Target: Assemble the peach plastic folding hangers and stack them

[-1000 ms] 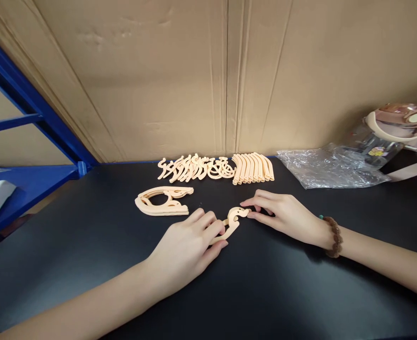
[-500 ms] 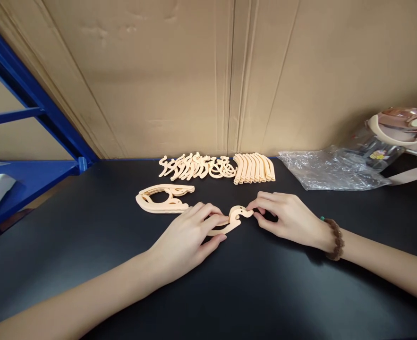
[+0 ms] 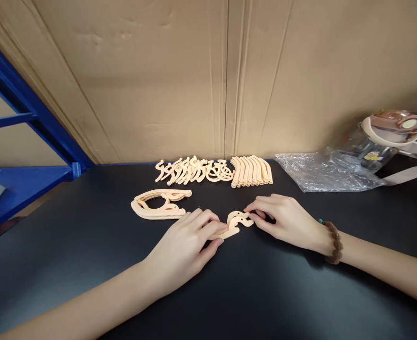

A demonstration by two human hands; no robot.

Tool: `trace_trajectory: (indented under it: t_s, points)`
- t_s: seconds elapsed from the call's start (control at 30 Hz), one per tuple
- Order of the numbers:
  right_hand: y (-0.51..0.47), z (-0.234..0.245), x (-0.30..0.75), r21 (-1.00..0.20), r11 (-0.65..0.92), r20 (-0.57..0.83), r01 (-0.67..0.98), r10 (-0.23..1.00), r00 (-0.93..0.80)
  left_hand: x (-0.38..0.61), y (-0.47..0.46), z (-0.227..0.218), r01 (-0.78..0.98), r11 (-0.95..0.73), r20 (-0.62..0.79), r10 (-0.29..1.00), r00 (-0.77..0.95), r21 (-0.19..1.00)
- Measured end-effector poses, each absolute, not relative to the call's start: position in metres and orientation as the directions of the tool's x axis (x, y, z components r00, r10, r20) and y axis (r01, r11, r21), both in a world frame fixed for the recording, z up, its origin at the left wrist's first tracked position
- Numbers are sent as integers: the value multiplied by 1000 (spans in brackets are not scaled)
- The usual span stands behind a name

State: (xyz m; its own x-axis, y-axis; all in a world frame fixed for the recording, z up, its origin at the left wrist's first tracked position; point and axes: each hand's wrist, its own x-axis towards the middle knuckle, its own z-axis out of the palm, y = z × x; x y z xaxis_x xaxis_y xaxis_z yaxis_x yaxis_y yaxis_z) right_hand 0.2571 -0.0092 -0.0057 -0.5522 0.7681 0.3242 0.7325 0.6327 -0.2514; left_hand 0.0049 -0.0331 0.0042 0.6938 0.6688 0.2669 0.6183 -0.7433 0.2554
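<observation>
Two peach plastic hooked pieces, like folding hanger parts, lie one partly over the other, low on the black table. My left hand pinches their left end between thumb and fingers, hiding that end. At the hooked right ends, my right hand grips the tips with thumb and forefinger. Beside my left hand's fingertips rests a small stack of folded peach hangers, each with a round opening. A small hole shows in each hooked end.
Along the back lie a pile of S-shaped hook pieces, several ring-shaped pieces and a row of curved arm pieces. Clear plastic wrap and a strapped bottle sit at right. Cardboard closes off the back; a blue frame stands left.
The two hooked ends now sit apart, so both show more fully between my hands. My left fingers cover more of the left end. The view has shifted slightly.
</observation>
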Motion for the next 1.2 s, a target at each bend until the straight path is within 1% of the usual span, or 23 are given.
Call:
trace_trajectory:
  t_s: [0.13,0.27,0.43,0.6,0.77,0.83,1.0,1.1,1.2]
  points:
    - [-10,-4,255,-259,637,324,726,765,-556,5,-34,4,627,-741,276,672,687,242]
    - [-9,-5,255,-242,645,328,725,758,-564,6,-34,3,635,-738,289,675,679,229]
    - [-9,-5,256,-241,643,321,727,760,-566,6,-34,2,606,-766,277,643,714,215]
    - [-8,-3,256,-262,633,302,728,770,-561,6,-36,4,595,-780,265,626,734,193]
    - [-8,-1,256,-298,639,287,709,769,-572,6,-37,8,609,-765,224,644,732,210]
    - [-9,-1,256,-295,637,300,712,769,-564,5,-37,7,605,-767,233,641,731,215]
    - [-2,6,265,-217,595,386,774,780,-492,3,-37,1,581,-781,286,624,727,227]
    - [12,13,280,-160,515,452,842,797,-401,3,-37,1,579,-781,277,625,730,236]
    - [29,15,296,-68,458,484,886,792,-372,3,-37,2,582,-777,262,629,732,239]
